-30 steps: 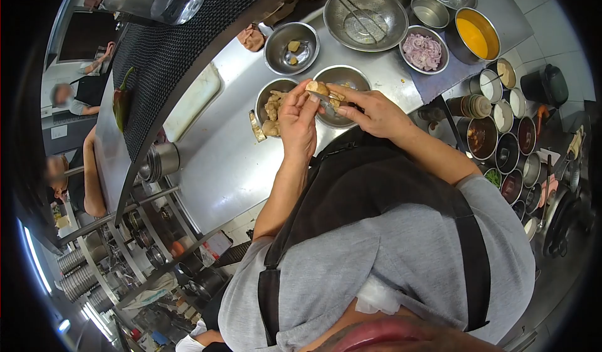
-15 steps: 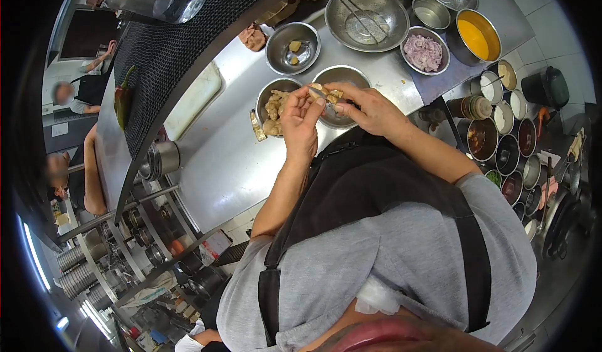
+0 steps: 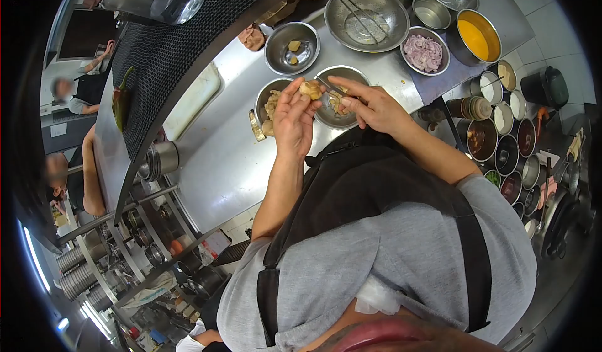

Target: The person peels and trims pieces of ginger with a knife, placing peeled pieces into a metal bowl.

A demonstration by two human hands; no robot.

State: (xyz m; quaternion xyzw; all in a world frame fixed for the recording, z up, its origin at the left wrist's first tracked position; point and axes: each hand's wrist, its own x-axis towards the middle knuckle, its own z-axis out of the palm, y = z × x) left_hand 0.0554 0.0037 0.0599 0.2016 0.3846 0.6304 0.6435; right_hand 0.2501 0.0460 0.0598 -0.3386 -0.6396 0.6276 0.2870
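Note:
A piece of ginger is pinched in the fingertips of my left hand, its surface partly pale and partly brown. My right hand grips a small knife, its blade close beside the ginger. Under my right hand stands a steel bowl with scraps in it. Another steel bowl, partly hidden by my left hand, holds unpeeled ginger pieces. Farther back, a third bowl contains a few yellowish peeled pieces.
A large strainer bowl with tongs, a bowl of sliced onions and a pot of orange liquid stand at the back right. A white cutting board lies left, beside a raised shelf. Two other people are at far left.
My left hand has turned and lifted the ginger slightly left. My right hand has drawn back a little, so the knife and ginger are now more apart.

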